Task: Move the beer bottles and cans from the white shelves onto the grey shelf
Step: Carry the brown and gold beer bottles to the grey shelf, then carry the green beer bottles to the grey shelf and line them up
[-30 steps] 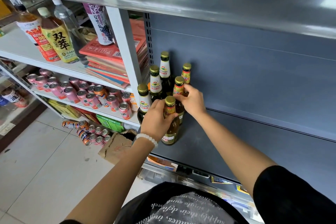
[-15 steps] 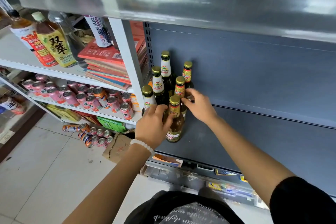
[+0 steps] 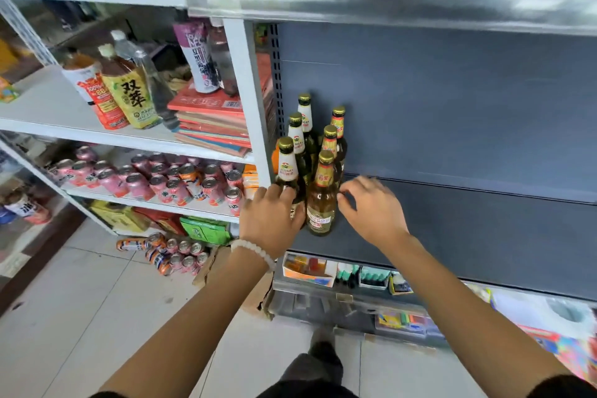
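Note:
Several beer bottles with gold caps stand clustered in the left corner of the grey shelf (image 3: 468, 236). The front amber bottle (image 3: 319, 200) stands free between my hands. My left hand (image 3: 269, 220) lies against the lower body of the front-left bottle with a white neck label (image 3: 287, 165), fingers relaxed. My right hand (image 3: 371, 207) hovers just right of the amber bottle, fingers loosely curled, holding nothing. Pink and orange cans (image 3: 168, 181) fill the lower white shelf (image 3: 155, 203) to the left.
The upper white shelf (image 3: 48, 113) holds tea and water bottles (image 3: 129, 94) and a stack of red boxes (image 3: 213, 119). More cans (image 3: 174, 252) and a cardboard box (image 3: 223, 265) lie on the tiled floor. Small goods trays (image 3: 339, 271) sit below the grey shelf.
My left hand has let go of the front amber bottle and slid down to the left. My right hand has come off the bottle necks and pulled back to the right.

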